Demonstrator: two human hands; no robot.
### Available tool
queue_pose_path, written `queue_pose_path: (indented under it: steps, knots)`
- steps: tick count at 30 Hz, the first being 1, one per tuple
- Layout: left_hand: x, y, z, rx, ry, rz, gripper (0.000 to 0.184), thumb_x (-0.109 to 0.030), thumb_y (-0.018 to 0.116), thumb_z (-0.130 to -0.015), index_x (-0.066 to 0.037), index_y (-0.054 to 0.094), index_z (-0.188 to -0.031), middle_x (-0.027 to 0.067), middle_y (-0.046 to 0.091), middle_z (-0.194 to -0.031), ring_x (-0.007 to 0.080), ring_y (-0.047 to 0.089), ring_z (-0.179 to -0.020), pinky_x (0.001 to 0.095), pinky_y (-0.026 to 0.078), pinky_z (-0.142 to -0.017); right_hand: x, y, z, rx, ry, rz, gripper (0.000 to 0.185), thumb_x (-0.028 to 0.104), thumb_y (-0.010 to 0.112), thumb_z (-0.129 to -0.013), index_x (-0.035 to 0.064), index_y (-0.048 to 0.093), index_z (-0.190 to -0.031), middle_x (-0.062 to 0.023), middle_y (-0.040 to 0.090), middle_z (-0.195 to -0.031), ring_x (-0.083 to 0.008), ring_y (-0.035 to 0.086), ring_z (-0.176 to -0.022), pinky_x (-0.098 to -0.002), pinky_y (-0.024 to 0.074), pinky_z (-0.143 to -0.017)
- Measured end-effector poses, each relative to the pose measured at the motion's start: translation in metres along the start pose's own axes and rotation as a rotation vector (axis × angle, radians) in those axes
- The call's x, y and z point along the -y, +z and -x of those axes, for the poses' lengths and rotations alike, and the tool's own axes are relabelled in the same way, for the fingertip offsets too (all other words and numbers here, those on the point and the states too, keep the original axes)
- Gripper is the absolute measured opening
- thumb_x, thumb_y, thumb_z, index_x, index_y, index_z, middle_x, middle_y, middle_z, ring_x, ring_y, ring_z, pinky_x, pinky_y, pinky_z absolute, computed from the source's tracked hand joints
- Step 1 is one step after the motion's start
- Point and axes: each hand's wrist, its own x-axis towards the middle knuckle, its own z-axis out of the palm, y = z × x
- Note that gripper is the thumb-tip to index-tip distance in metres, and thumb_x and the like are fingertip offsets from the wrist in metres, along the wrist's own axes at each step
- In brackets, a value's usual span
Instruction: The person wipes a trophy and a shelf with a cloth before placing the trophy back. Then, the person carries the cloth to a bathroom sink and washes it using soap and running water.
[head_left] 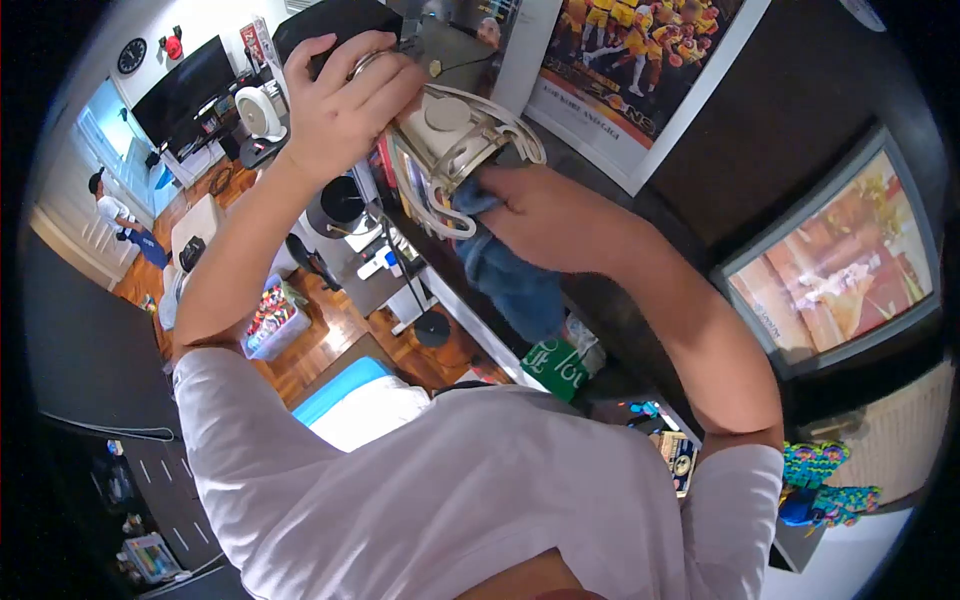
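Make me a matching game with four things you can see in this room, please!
Things:
1. Cloth
2. Clock
3. Basketball poster
4. Plastic box

Where or how:
A. Inside a white frame
B. Full of colourful little pieces
C. Gripped by the right hand
D. Up on the white wall

Right pairs: 1-C, 2-D, 3-A, 4-B

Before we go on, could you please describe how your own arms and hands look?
Loose, plain, whitish short sleeves end near the elbows, leaving the forearms bare. The left hand wears a silver-coloured ring; the right hand has no glove, and neither wrist shows a watch.
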Motion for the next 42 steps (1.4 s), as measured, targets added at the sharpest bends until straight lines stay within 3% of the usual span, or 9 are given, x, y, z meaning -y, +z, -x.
queue_pose_path:
  steps: [3, 6, 12, 15, 18, 21, 27, 33, 42]
  knots:
    - [-0.004, -0.002, 0.001, 0.060, -0.013, 0.050, 0.021, -0.022, 0.062, -0.067, -0.018, 0.062, -0.088, -0.0072, 0.057, -0.085, 0.0113, 0.052, -0.096, 0.0380, 0.028, -0.088, 0.010, 0.004, 0.001, 0.001, 0.111, 0.524, 0.021, 0.015, 0.052, -0.073, 0.0066, 0.058, -0.092, -0.0185, 0.062, -0.078, -0.0326, 0.062, -0.073, -0.0417, 0.0505, -0.063]
    - [-0.007, -0.006, -0.005, 0.116, -0.040, 0.075, 0.022, -0.021, 0.062, -0.066, -0.017, 0.061, -0.089, -0.0065, 0.057, -0.084, 0.0115, 0.052, -0.095, 0.0385, 0.029, -0.088, 0.009, 0.010, 0.006, -0.157, 0.084, 0.645, 0.020, 0.014, 0.051, -0.073, 0.0090, 0.059, -0.090, -0.0147, 0.062, -0.074, -0.0306, 0.062, -0.067, -0.0420, 0.0506, -0.058]
    - [-0.004, -0.019, -0.011, 0.344, -0.130, 0.149, 0.036, -0.013, 0.062, -0.065, -0.015, 0.055, -0.100, -0.0034, 0.060, -0.087, 0.0159, 0.053, -0.094, 0.0403, 0.031, -0.089, 0.011, -0.004, 0.010, -0.212, 0.202, 0.848, 0.043, 0.015, 0.052, -0.073, 0.0106, 0.053, -0.115, -0.0133, 0.061, -0.071, -0.0310, 0.062, -0.065, -0.0419, 0.0501, -0.054]
    - [0.001, -0.024, -0.004, 0.455, -0.325, 0.255, 0.045, -0.005, 0.065, -0.062, -0.009, 0.053, -0.105, 0.0061, 0.059, -0.094, 0.0250, 0.052, -0.097, 0.0437, 0.032, -0.090, 0.010, -0.028, 0.014, -0.263, 0.203, 0.756, 0.045, 0.014, 0.051, -0.078, 0.0108, 0.047, -0.123, -0.0118, 0.062, -0.077, -0.0253, 0.063, -0.071, -0.0368, 0.0504, -0.061]
    - [0.005, -0.023, 0.001, 0.484, -0.456, 0.397, 0.036, -0.010, 0.066, -0.069, -0.005, 0.053, -0.102, 0.0129, 0.058, -0.088, 0.0277, 0.054, -0.085, 0.0391, 0.039, -0.082, -0.017, -0.033, 0.015, -0.501, -0.062, -0.324, 0.037, 0.015, 0.051, -0.083, 0.0070, 0.048, -0.119, -0.0083, 0.062, -0.086, -0.0175, 0.060, -0.079, -0.0297, 0.0482, -0.071]
    - [0.002, -0.023, -0.001, 0.548, -0.773, 0.756, 0.023, -0.017, 0.067, -0.072, 0.000, 0.057, -0.085, 0.0158, 0.056, -0.068, 0.0277, 0.053, -0.064, 0.0330, 0.042, -0.065, -0.014, -0.047, 0.023, -0.370, 0.186, -0.833, 0.032, 0.017, 0.053, -0.085, 0.0033, 0.050, -0.114, -0.0052, 0.061, -0.092, -0.0127, 0.057, -0.083, -0.0251, 0.0446, -0.078]
    - [-0.009, -0.028, -0.008, 0.446, -0.788, 1.165, 0.023, -0.018, 0.068, -0.074, 0.001, 0.057, -0.078, 0.0059, 0.060, -0.069, 0.0126, 0.052, -0.062, 0.0262, 0.041, -0.062, -0.024, -0.053, 0.027, -0.427, 0.136, -1.047, 0.025, 0.018, 0.054, -0.085, 0.0004, 0.056, -0.102, -0.0044, 0.061, -0.092, -0.0117, 0.058, -0.083, -0.0249, 0.0454, -0.076]
    - [-0.010, -0.028, -0.014, 0.570, -0.904, 1.522, 0.014, -0.014, 0.062, -0.081, -0.002, 0.057, -0.086, -0.0002, 0.059, -0.075, 0.0059, 0.053, -0.069, 0.0216, 0.042, -0.066, -0.006, -0.049, 0.021, -0.586, 0.158, -0.833, 0.027, 0.023, 0.051, -0.087, -0.0012, 0.058, -0.097, -0.0007, 0.062, -0.084, -0.0108, 0.058, -0.075, -0.0249, 0.0465, -0.071]
    - [-0.040, -0.031, -0.041, 0.394, -1.124, 1.804, 0.021, -0.022, 0.059, -0.084, -0.004, 0.060, -0.096, -0.0021, 0.059, -0.084, 0.0052, 0.053, -0.079, 0.0194, 0.038, -0.072, 0.009, -0.023, -0.005, -0.465, -0.071, 0.132, 0.030, 0.026, 0.046, -0.085, -0.0014, 0.058, -0.081, -0.0260, 0.057, -0.076, -0.0413, 0.056, -0.071, -0.0443, 0.0461, -0.063]
